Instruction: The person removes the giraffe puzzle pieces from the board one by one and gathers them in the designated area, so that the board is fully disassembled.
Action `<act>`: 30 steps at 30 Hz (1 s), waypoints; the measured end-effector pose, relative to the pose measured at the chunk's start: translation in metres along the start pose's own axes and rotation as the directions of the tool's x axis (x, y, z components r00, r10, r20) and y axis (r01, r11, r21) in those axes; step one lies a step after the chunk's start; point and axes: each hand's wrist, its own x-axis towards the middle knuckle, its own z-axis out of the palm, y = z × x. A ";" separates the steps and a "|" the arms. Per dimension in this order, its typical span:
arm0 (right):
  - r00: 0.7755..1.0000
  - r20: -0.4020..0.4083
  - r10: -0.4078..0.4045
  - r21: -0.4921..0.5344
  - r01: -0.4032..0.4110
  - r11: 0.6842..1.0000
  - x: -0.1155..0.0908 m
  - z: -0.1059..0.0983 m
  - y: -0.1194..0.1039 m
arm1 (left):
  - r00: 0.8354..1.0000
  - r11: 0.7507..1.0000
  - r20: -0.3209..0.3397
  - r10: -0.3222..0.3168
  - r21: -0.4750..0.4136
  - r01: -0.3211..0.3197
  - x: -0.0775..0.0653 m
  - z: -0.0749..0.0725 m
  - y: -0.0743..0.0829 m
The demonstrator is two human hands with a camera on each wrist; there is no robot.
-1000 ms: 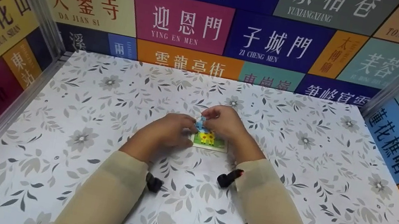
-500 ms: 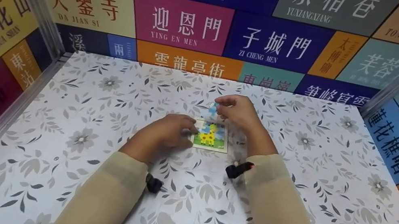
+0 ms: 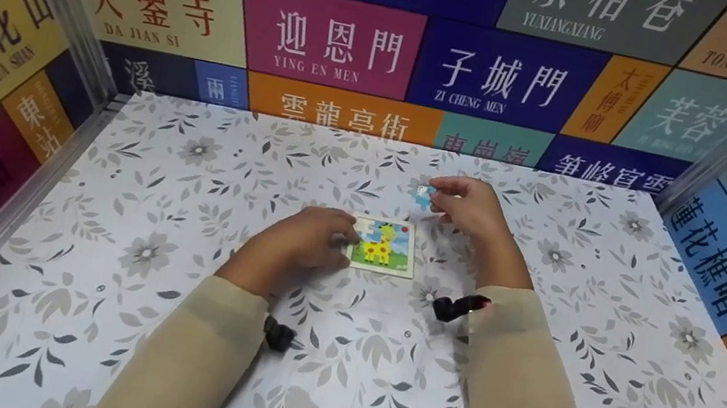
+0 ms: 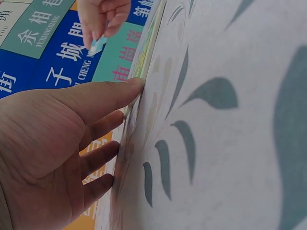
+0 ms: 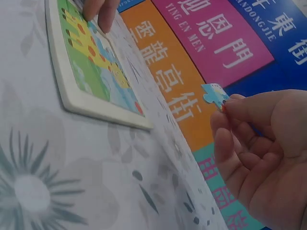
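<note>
A small framed jigsaw puzzle with a yellow giraffe on green and blue lies flat on the table. A pale, piece-shaped patch shows at its upper left. My left hand rests at the frame's left side, thumb and fingertips touching it; in the left wrist view the fingers are only slightly bent. Beyond the puzzle's upper right corner, my right hand pinches a light blue puzzle piece between thumb and fingers. The right wrist view shows this piece raised above the table, with a bit of red at its lower edge.
White tablecloth with grey leaves and flowers covers the table. Colourful panels with printed place names stand along the back and both sides. Each sleeve carries a small black device near the wrist.
My right hand has lifted the blue piece away from the puzzle's upper left and carried it to the right and back, uncovering the giraffe picture. The left hand has stayed put.
</note>
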 end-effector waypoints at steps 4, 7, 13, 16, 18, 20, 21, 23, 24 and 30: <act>1.000 -0.002 -0.003 0.009 0.003 1.000 0.004 -0.005 0.011 | 1.000 1.000 -0.003 -0.015 -0.001 0.015 0.000 0.001 -0.001; 1.000 -0.013 0.000 0.006 0.000 1.000 0.007 -0.006 0.019 | 1.000 1.000 -0.006 -0.011 -0.002 0.011 0.000 0.001 -0.001; 0.999 -0.014 0.043 0.033 -0.042 0.999 0.010 -0.005 0.032 | 1.000 1.000 -0.007 -0.010 -0.018 0.009 -0.001 0.000 0.000; 0.997 -0.018 0.070 0.063 -0.069 0.996 0.012 -0.005 0.037 | 1.000 1.000 -0.005 -0.007 -0.016 0.007 -0.001 0.001 0.000; 0.997 -0.017 0.076 0.071 -0.074 0.995 0.013 -0.006 0.040 | 1.000 1.000 -0.004 -0.008 -0.018 0.008 -0.001 0.001 0.000; 0.997 -0.016 0.079 0.082 -0.078 0.994 0.013 -0.006 0.042 | 1.000 1.000 -0.004 -0.002 -0.016 0.002 -0.001 0.001 0.000; 0.997 -0.015 0.080 0.086 -0.078 0.993 0.014 -0.006 0.043 | 1.000 1.000 -0.003 0.001 -0.015 -0.001 -0.001 0.000 0.000; 0.997 -0.010 0.077 0.088 -0.076 0.993 0.014 -0.006 0.044 | 1.000 1.000 -0.002 0.010 -0.014 -0.010 -0.001 0.000 0.000; 0.997 -0.011 0.075 0.088 -0.074 0.993 0.014 -0.006 0.044 | 1.000 1.000 0.000 0.015 -0.013 -0.015 -0.001 0.000 0.000; 0.997 -0.015 0.076 0.061 -0.075 0.995 0.013 -0.004 0.043 | 1.000 1.000 0.013 0.015 -0.007 -0.015 -0.001 -0.001 0.000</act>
